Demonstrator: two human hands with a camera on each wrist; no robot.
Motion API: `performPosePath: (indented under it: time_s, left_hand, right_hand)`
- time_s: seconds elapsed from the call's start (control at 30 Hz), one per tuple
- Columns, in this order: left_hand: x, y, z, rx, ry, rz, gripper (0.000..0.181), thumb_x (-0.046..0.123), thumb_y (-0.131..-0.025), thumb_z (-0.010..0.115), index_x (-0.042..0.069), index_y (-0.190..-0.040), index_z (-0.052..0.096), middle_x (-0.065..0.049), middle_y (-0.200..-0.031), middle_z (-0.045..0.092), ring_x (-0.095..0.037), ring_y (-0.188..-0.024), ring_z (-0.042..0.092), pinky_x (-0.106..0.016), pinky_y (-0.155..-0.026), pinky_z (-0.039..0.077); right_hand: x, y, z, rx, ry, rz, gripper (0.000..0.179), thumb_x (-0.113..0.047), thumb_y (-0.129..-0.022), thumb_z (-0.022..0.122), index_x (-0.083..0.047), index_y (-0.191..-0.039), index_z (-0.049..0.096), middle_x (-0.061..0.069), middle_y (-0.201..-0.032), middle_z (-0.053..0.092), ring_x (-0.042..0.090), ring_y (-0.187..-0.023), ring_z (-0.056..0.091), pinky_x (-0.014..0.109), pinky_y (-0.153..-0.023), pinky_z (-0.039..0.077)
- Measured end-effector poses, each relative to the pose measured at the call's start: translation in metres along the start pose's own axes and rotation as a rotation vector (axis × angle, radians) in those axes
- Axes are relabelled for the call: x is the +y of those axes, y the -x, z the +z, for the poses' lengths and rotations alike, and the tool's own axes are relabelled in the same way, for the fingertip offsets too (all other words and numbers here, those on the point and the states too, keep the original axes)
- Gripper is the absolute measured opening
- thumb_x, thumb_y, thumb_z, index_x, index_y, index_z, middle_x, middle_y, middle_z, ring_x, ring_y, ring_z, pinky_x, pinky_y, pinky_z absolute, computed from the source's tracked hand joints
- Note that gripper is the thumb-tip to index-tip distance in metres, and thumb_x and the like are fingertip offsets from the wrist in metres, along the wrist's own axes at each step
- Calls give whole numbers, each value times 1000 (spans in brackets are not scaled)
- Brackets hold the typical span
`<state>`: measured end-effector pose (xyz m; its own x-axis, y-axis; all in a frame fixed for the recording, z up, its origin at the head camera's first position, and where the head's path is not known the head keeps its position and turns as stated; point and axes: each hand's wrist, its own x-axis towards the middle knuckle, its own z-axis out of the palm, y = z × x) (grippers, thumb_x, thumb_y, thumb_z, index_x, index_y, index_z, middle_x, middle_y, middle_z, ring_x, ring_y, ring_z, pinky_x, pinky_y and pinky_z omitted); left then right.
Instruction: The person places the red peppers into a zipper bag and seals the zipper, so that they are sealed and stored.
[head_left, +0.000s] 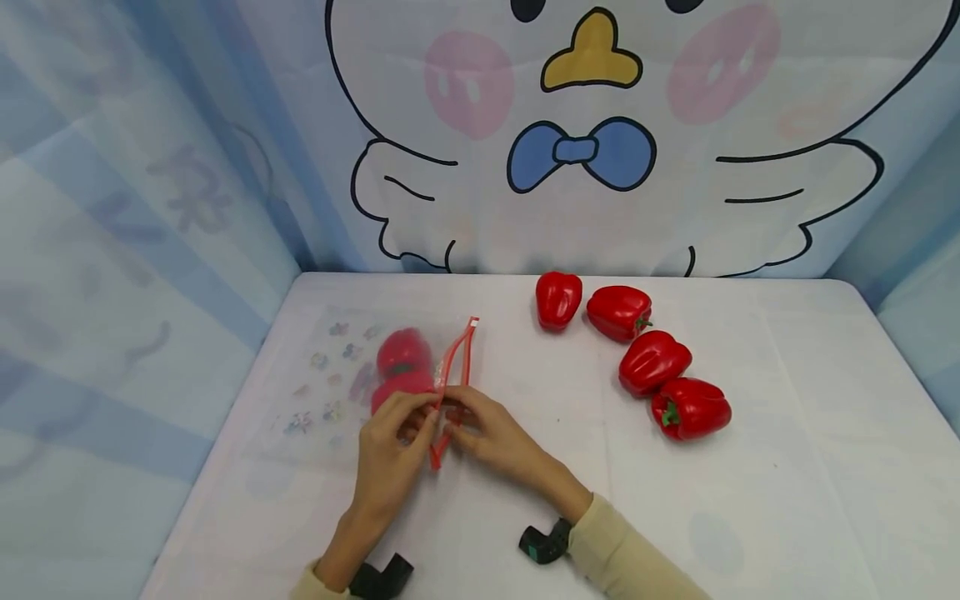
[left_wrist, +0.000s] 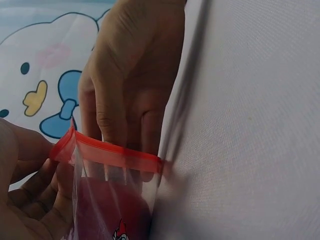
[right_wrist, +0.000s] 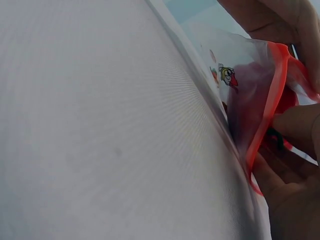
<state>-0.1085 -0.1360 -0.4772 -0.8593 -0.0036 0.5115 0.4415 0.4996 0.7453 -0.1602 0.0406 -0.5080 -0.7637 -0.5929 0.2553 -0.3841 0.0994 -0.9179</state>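
Note:
A clear zip bag (head_left: pixel 330 417) with a red zip edge lies on its side, printed with small flowers, its mouth spread toward the right. Two red bell peppers (head_left: pixel 403 352) show through its film. My left hand (head_left: pixel 393 450) pinches the red edge of the mouth. From the right, my right hand (head_left: pixel 491 429) has its fingers inside the mouth. In the right wrist view its thumb and fingers lie around a red bell pepper (right_wrist: pixel 286 100) with a dark green stem, mostly hidden by the hand and film.
Several red bell peppers (head_left: pixel 652 362) lie in a slanting row on the white tabletop (head_left: pixel 810 483), right of the bag. A curtain with a cartoon figure (head_left: pixel 577 217) stands along the back edge, and a blue curtain (head_left: pixel 135 292) hangs at the left.

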Motion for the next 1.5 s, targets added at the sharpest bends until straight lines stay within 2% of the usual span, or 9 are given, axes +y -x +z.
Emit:
performPosePath:
  time_s: [0.17,0.5,0.73,0.9,1.03,1.17,1.33,1.5]
  left_hand:
    - [-2,0,1,6,14,21,29,-5,-88,78,10,-114,77,2,-95,69,-6,-77,63,-14,-64,54]
    - [0,-2,1,13,19,43,30,-8,-86,79,7,-111,77,1,-93,69,-6,-75,62,-13,-64,53]
    - [-2,0,0,4,15,14,30,-9,-85,79,5,-111,76,1,-92,68,-6,-75,61,-14,-64,54]
    - [-1,-1,-1,-4,29,1,30,-8,-86,79,5,-113,76,2,-94,68,-6,-75,61,-16,-65,55]
    - [-1,-1,-1,-4,46,-3,30,-8,-86,79,5,-112,77,1,-94,69,-7,-76,61,-16,-64,55]
    - [0,-1,-1,-3,57,8,30,-9,-86,78,5,-112,77,1,-94,69,-7,-76,62,-16,-64,55]
    - [0,-3,-2,-9,55,4,30,-9,-87,77,6,-112,77,0,-94,69,-9,-76,62,-15,-65,54]
    - [-2,-1,-1,-3,58,-1,30,-8,-87,78,5,-113,77,1,-94,69,-9,-76,62,-16,-65,55]
  right_hand:
    - [0,1,-3,-6,19,2,49,2,-99,64,-3,-146,53,17,-146,59,33,-133,62,41,-111,53]
    - [-10,4,-24,-26,87,112,48,-1,-99,65,-5,-146,56,12,-147,60,32,-134,61,43,-111,53]
    - [-17,8,-48,-95,125,185,45,-8,-102,65,-5,-146,57,11,-147,61,28,-138,59,44,-115,49]
    - [-21,8,-65,-76,101,202,45,-11,-102,64,-4,-146,56,12,-149,60,30,-140,57,46,-115,49]
    - [-22,10,-75,8,112,222,46,-12,-102,65,-7,-146,56,12,-148,61,32,-138,58,45,-112,51]
    - [-22,10,-80,135,130,252,49,-12,-101,67,-10,-148,55,10,-148,60,32,-137,59,45,-110,53]
    - [-22,3,-80,344,166,247,53,-11,-99,70,-10,-149,53,9,-148,60,28,-137,59,47,-110,53]
    - [-18,-4,-82,567,215,177,53,-11,-98,72,-9,-147,54,11,-144,62,30,-131,63,48,-109,54]
